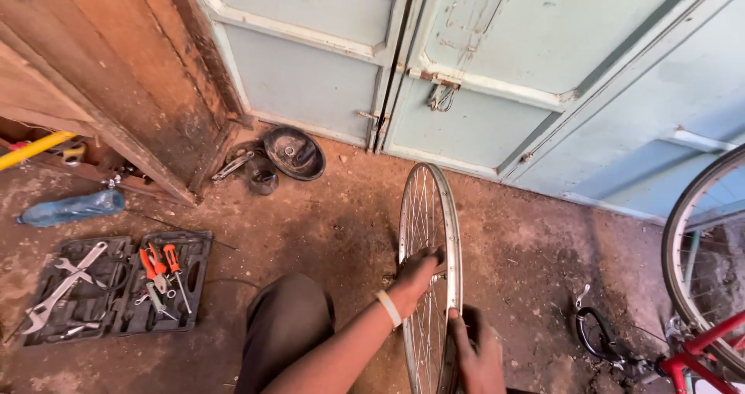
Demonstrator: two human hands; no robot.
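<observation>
Bare bicycle wheel (429, 231), no tyre: silver metal rim, thin steel spokes, hub at centre mostly hidden by fingers. Standing upright on edge on the brown dirt floor (334, 223), seen nearly edge-on, top of rim toward the pale blue metal doors (466, 53), bottom cut off by frame edge.

Left hand (417, 271) reaching in from the left side of the wheel, white band on the wrist, fingers curled closed around the hub area at wheel centre, among the spokes. Right hand (477, 355) lower down on the right side of the rim, fingers wrapped on the rim edge, closed on it. Wheel sitting between both hands, just in front of the bent knee in dark trousers (283, 324).

Off to the left, well apart from the wheel: open black tool case (116, 285) on the ground with spanners and orange-handled screwdrivers, blue plastic bottle (74, 206) lying beside it. Dark round pan (293, 152) near the door base. Red bicycle frame (702, 347) with its own wheel at far right.
</observation>
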